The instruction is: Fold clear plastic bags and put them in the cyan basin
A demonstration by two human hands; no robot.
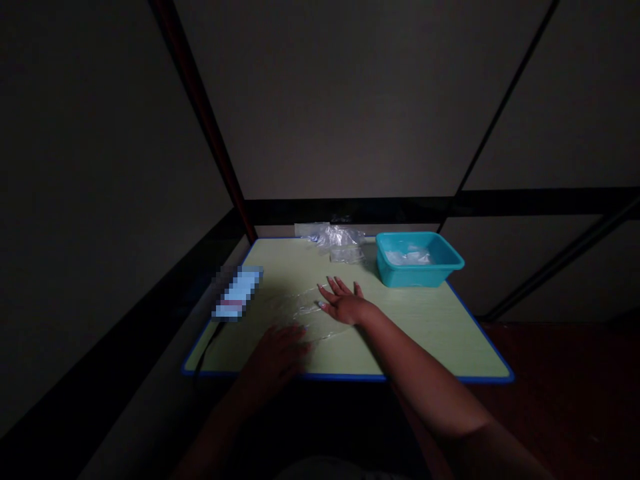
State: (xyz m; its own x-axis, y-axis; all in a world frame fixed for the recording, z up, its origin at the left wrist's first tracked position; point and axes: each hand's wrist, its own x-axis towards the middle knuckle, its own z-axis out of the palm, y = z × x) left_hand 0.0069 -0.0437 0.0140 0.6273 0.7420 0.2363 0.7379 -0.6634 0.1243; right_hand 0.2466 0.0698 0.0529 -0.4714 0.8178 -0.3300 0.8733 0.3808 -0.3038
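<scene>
A clear plastic bag (313, 309) lies flat on the pale green tabletop (410, 333), its creases catching a little light. My right hand (345, 303) rests palm down on the bag's right part, fingers spread. Over the near left part of the bag is my left hand (281, 348), in shadow, with its fingers stretched out to the right. Neither hand grips anything. The bag's left end is faint and hard to make out.
Several crumpled clear plastic bags (336, 239) lie at the table's far edge. At the back right stands a turquoise plastic basin (417, 275) holding clear plastic. A blurred-out phone-like screen (239, 293) sits at the left edge with a dark cord. Walls border the back and left.
</scene>
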